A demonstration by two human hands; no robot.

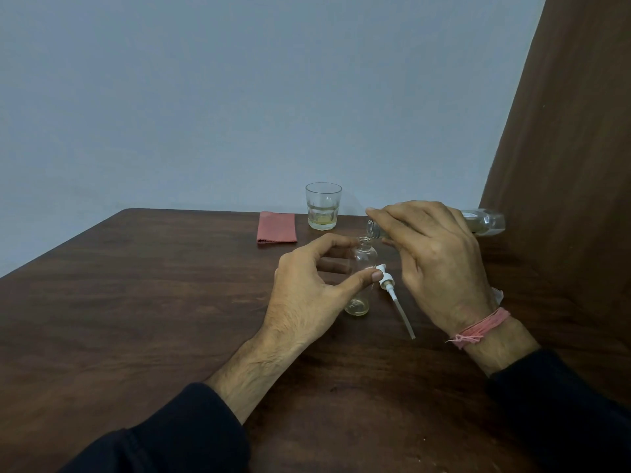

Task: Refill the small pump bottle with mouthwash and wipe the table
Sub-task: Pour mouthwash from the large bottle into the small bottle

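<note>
We hold the small pump bottle [362,268] upright on the dark wooden table [153,302] with our left hand [307,285], thumb and fingers curled round its clear body. A thin layer of yellowish liquid sits at its bottom, and its neck is uncapped. Our right hand [433,257] grips the clear mouthwash bottle [485,222], tipped on its side, with its open mouth just above and beside the small bottle's neck; we cannot tell whether liquid is flowing. A pink thread band [479,328] circles our right wrist. The white pump head [396,298], with its long dip tube, lies flat on the table just beside the small bottle, between our hands. Farther back stand a drinking glass [323,206] holding a little pale liquid and, to its left, a folded red cloth [276,228], near the table's far edge by the blue-grey wall [239,97].
</note>
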